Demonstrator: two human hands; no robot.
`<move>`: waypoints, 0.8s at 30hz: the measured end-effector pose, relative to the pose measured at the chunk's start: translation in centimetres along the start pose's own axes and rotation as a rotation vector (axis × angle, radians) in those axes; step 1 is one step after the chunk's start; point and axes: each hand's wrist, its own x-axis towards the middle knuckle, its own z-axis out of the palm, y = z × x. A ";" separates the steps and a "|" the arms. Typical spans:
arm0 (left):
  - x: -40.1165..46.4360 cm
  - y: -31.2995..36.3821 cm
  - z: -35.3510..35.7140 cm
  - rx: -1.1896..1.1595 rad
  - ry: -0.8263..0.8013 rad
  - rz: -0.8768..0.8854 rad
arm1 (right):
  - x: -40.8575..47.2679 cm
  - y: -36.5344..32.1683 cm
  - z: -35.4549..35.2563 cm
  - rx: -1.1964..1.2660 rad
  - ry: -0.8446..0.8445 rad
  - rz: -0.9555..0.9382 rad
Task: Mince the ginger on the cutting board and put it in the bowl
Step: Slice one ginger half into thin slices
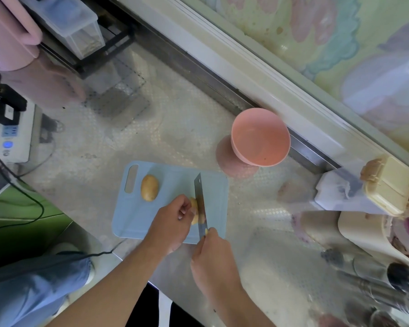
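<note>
Yellow-tan ginger [195, 212] pinned on blue cutting board [151, 208] by curled left hand [172, 220], knife [201, 204] gripped by right hand [213, 258], pink bowl [260, 138] near on counter [257, 220], no writing readable

Both forearms are bare to the picture's lower edge; no sleeve, watch or ring shows. The left hand [175, 220] and right hand [213, 258] wear no gloves. Low at the left, light blue trousers [28, 291], loose and creased.

Two hands, left [172, 220] and right [213, 258]. One knife [200, 204] in the right. Two ginger pieces: one [194, 212] under the left, one [149, 187] beyond it. One cutting board [137, 213], one bowl [260, 136].
</note>
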 end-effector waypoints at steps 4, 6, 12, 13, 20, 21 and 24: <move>0.0 -0.1 0.0 0.000 -0.017 -0.005 | 1.9 -0.3 0.6 -0.011 -0.008 -0.022; 0.0 -0.3 0.0 -0.012 -0.015 -0.009 | 2.7 -0.4 1.0 0.023 0.007 -0.023; -0.2 -0.4 0.0 -0.039 -0.017 -0.009 | 2.8 -0.8 0.3 0.094 0.100 -0.057; -0.2 -0.4 0.0 -0.061 -0.020 -0.020 | 2.5 -0.8 0.0 0.115 0.122 -0.062; -0.8 0.5 -0.6 -0.165 -0.047 -0.073 | 0.5 -0.3 -1.1 0.114 0.137 -0.090; -0.8 0.6 -0.6 -0.164 -0.048 -0.074 | 0.3 -0.4 -1.0 0.118 0.135 -0.090; -0.8 0.7 -0.7 -0.160 -0.049 -0.082 | 0.0 -0.6 -0.9 0.129 0.125 -0.094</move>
